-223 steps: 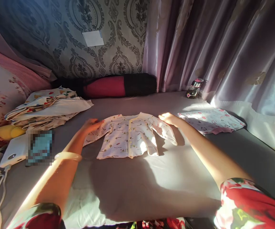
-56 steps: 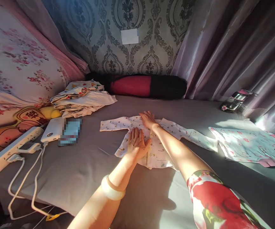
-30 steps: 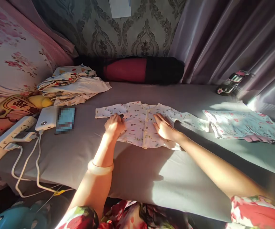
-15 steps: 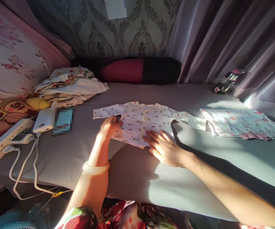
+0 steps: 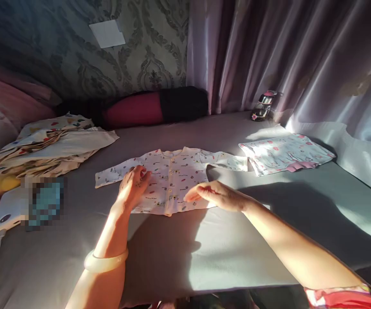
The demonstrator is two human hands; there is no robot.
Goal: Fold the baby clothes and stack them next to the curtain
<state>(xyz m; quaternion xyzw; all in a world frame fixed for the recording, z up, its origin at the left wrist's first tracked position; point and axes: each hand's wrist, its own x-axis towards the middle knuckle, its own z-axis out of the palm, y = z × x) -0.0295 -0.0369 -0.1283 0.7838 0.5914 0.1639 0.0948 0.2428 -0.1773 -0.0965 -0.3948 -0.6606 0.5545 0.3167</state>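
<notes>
A small white baby shirt point(image 5: 159, 176) with a tiny print and a buttoned front lies flat, its sleeves spread to both sides. Over its left side is my left hand point(image 5: 134, 186), fingers loosely bent and nothing seen in them; whether it touches the cloth I cannot tell. My right hand point(image 5: 217, 196) hovers by the lower right part of the shirt, fingers stretched out, palm turned inward and holding nothing. Just past the right sleeve's cuff lies a folded light garment point(image 5: 288, 152) with red and pink print.
The grey sheet point(image 5: 159, 266) covers the bed. At left are a pile of folded clothes point(image 5: 59, 146), a white power bank point(image 5: 10, 210) with cables and a blurred-out blue item point(image 5: 46, 201). Farther back lie a black-and-red bolster point(image 5: 134, 109) and a dark bottle point(image 5: 264, 106) by the curtain point(image 5: 233, 56).
My right hand has lifted from lying flat on the shirt and turned on its edge. My left hand has shifted slightly over the shirt. The view has swung to the right.
</notes>
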